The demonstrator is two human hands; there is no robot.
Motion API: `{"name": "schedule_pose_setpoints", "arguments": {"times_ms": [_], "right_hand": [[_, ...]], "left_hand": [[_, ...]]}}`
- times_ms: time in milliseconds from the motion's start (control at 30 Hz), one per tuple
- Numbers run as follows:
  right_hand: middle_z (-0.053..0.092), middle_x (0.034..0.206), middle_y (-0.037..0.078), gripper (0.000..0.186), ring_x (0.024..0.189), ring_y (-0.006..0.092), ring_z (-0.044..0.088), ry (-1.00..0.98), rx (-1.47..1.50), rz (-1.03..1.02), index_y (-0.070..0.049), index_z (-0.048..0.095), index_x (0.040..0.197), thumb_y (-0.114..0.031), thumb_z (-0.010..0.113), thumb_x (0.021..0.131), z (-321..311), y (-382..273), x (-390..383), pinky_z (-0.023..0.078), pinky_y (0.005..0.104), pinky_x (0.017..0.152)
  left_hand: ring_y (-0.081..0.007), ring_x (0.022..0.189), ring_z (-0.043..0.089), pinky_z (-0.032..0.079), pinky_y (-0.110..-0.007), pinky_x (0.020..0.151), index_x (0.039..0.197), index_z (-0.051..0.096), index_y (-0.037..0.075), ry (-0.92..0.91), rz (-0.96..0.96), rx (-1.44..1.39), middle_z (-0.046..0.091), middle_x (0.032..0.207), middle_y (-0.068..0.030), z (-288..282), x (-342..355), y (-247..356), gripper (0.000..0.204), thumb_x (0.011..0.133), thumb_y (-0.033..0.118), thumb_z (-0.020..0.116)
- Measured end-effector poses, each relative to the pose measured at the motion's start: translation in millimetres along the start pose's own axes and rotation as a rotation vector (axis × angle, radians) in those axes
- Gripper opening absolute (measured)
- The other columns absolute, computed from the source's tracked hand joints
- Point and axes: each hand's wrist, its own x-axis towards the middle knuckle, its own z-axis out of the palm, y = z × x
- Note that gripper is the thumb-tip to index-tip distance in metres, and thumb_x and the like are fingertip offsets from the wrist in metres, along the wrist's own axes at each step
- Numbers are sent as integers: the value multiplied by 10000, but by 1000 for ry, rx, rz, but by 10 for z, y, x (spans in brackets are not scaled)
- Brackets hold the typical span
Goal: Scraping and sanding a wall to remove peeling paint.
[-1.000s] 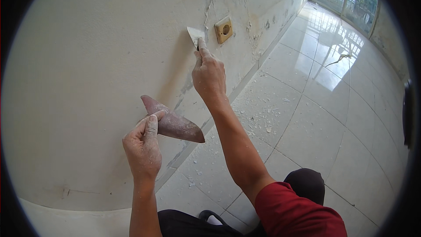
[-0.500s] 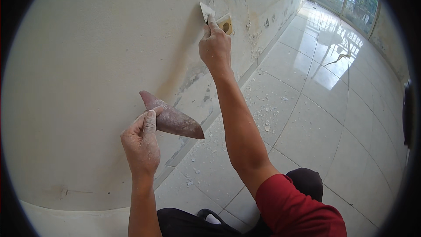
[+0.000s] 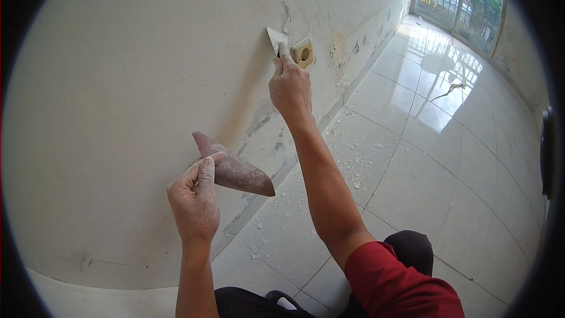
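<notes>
My right hand [image 3: 291, 85] is closed round a putty knife [image 3: 275, 39], whose pale blade lies against the peeling wall [image 3: 147, 82]. Its index finger presses along the blade, and the handle is mostly hidden by the hand. Just right of the blade sits a yellowed wall socket [image 3: 302, 53]. Lower and to the left, my left hand [image 3: 197, 200] pinches a curled piece of reddish-brown sandpaper [image 3: 244, 174] between thumb and fingers, in front of the wall. White dust coats both the sandpaper and my fingers.
Paint flakes [image 3: 359, 156] litter the glossy tiled floor [image 3: 412, 176] along the baseboard. A dry twig-like scrap [image 3: 450, 90] lies farther off. Glass doors [image 3: 456, 0] with railings behind stand at the far end. A dark object [image 3: 547, 153] is at the right edge.
The whole view has shifted, so the wall and socket appear lower. The right hand with the putty knife stays beside the socket, which is less covered now. The left hand still holds the sandpaper.
</notes>
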Motion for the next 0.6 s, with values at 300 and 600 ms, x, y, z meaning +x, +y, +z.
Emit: {"name": "schedule_pose_setpoints", "arguments": {"times_ms": [300,600], "right_hand": [[661,1037,304,378,997,469,637,42,29,-18,-73,599,1334,-205,485,998,-45,0,198,495,491,894],[661,1057,300,418,1015,479,626,2,19,-80,-54,589,1341,-251,454,999,-37,-7,171,488,489,902]], "left_hand": [[-136,894,642,508,-298,860,1064,735,-43,2,51,12,740,948,-123,-18,-20,69,302,1034,180,534],[-148,898,654,513,-303,853,1069,733,-40,-19,58,-5,743,983,-141,8,19,48,307,1037,186,529]]}}
